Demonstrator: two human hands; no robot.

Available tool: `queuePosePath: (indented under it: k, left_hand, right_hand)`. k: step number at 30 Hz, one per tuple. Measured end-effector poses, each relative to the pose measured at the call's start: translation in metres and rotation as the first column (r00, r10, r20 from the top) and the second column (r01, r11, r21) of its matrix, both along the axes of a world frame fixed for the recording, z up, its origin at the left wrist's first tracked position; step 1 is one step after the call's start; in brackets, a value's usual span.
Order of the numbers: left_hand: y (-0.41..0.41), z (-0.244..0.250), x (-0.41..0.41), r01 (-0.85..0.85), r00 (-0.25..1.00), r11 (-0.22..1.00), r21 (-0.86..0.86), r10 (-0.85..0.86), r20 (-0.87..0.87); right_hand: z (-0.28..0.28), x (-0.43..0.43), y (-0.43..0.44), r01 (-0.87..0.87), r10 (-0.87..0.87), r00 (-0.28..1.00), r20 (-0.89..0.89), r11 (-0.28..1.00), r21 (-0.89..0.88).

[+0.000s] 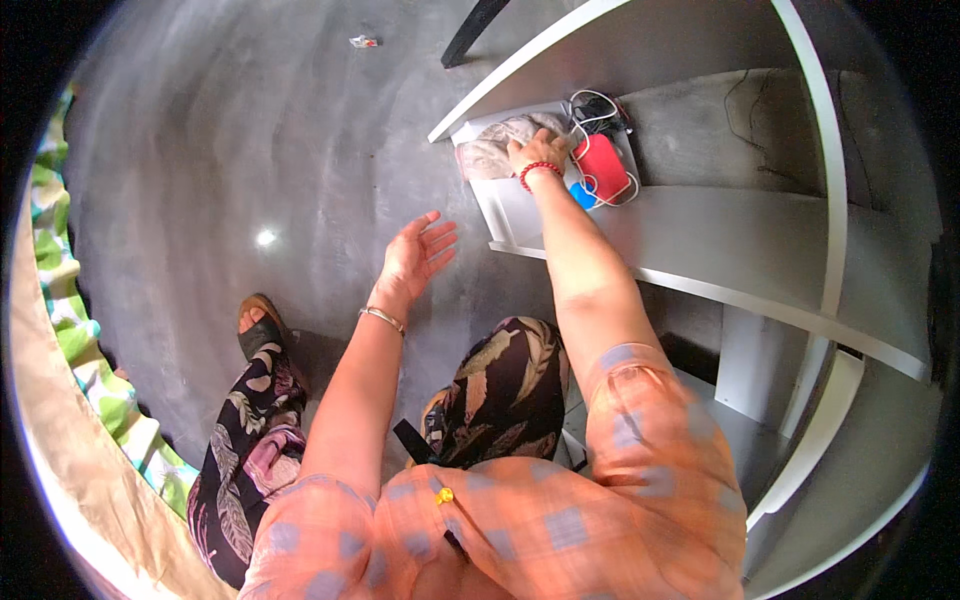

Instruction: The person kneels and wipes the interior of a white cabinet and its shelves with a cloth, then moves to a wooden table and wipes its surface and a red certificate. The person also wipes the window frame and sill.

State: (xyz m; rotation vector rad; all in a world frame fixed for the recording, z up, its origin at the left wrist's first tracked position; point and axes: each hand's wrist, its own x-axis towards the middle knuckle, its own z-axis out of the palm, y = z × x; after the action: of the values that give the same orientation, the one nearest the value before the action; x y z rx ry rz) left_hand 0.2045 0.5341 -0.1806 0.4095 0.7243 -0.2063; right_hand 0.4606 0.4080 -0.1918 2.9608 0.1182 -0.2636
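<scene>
My right hand [538, 150], with a red bead bracelet on its wrist, rests on a folded light patterned cloth [491, 146] on the left end of a shelf. Its fingers are spread over the cloth, and part of the cloth is hidden under them. Just right of the hand lie a red flat object [602, 163], a white cable [634, 187] and a round blue object [581, 196]. A bundle of black cable [596, 112] sits behind them. My left hand [414, 255] hangs empty above the floor, palm partly turned up, fingers apart, left of the shelf.
The white-edged shelf unit [750, 306] curves along the right, with an upright panel [831, 172]. A black leg-like bar [472, 34] stands beyond it. A small wrapper [364, 42] lies on the grey floor [187, 150]. Green patterned fabric [67, 300] borders the left.
</scene>
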Motion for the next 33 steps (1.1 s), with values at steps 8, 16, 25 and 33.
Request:
queuePosePath:
  k: [8,16,25,33]
  left_hand:
    - [-0.015,0.013,0.024,0.021,1.000,1.000,0.014,-0.021,-0.002]
    - [-0.009,-0.027,0.007,0.017,0.993,0.998,-0.056,-0.011,0.114]
    - [-0.025,-0.074,-0.033,0.004,0.977,0.973,0.232,0.046,-0.211]
    - [-0.011,0.051,0.060,-0.218,0.922,0.924,0.313,0.089,0.378]
  right_hand:
    - [0.009,-0.071,-0.024,0.042,-0.049,0.989,-0.142,0.998,-0.056]
    - [0.078,-0.155,0.039,0.154,0.170,0.603,-0.779,0.934,0.323]
    - [0.131,-0.175,0.018,-0.243,0.339,0.709,-0.618,0.941,0.238]
    - [0.174,-0.212,-0.034,-0.159,0.366,0.801,-0.474,0.893,0.421]
